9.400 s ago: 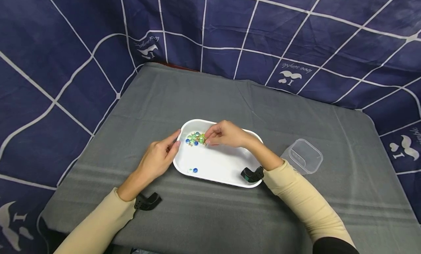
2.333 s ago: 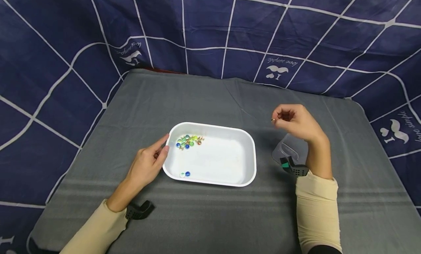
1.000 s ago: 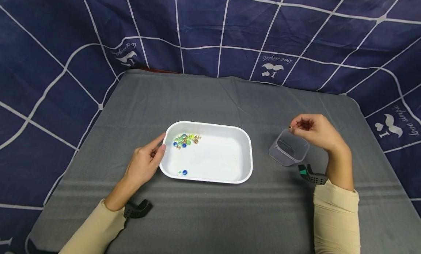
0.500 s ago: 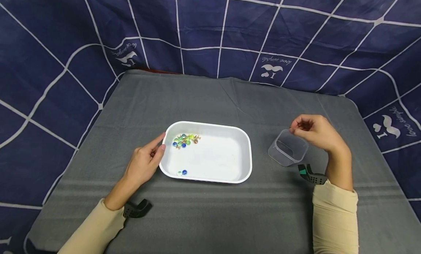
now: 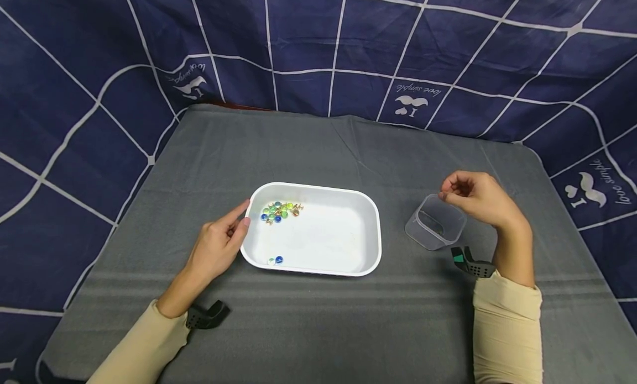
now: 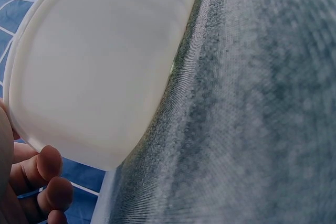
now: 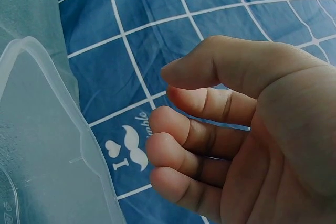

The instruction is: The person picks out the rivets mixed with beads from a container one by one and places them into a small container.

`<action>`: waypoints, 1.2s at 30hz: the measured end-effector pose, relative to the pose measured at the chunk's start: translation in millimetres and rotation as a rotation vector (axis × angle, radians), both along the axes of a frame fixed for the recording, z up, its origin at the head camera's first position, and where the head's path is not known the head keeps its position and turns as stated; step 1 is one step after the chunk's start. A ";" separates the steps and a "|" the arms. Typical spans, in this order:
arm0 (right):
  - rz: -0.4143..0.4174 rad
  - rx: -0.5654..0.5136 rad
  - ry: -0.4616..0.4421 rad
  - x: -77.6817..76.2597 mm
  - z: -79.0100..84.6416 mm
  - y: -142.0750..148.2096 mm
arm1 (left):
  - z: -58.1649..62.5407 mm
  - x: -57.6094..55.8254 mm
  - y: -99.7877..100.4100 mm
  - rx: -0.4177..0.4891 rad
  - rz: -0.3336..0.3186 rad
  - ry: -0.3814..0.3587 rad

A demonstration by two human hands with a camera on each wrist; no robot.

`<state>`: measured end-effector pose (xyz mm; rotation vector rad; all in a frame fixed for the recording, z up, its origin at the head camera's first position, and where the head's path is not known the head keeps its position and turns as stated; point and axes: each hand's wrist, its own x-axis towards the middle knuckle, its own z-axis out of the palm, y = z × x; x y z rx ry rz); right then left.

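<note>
My left hand point(image 5: 219, 246) touches the left end of a white tray point(image 5: 343, 229), its index finger and thumb at the rim. In the left wrist view the other fingers point(image 6: 50, 163) hang loosely bent below the tray's rim. Glass marbles point(image 5: 285, 214) in green, blue and yellow lie mixed with small gold pin-like pieces point(image 5: 300, 206) in the tray's far left corner. My right hand point(image 5: 480, 199) is over the far right rim of a clear plastic box point(image 5: 430, 237). Its fingers are curled, thumb against index finger, with nothing visible between them in the right wrist view.
A blue marble point(image 5: 279, 259) and a whitish marble point(image 5: 271, 261) sit apart at the tray's near left edge. Grey cloth point(image 5: 348, 329) covers the table. Blue checked fabric point(image 5: 298, 47) hangs behind and at both sides.
The right hand has gone from the tray's marbles to the plastic box. The small gold piece at its fingertips a second ago no longer shows. The left hand has stayed at the tray.
</note>
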<state>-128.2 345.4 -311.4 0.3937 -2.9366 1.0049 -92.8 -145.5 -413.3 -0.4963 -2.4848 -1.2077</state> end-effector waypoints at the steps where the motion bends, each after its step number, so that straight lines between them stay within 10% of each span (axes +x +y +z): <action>1: 0.001 0.000 -0.002 0.1 0.1 -0.1 | 0.0 0.1 -0.1 0.000 0.000 -0.001; 36: 0.034 -0.058 0.033 -6.8 -4.6 -22.7 | 0.9 0.8 -1.3 -0.030 0.002 -0.017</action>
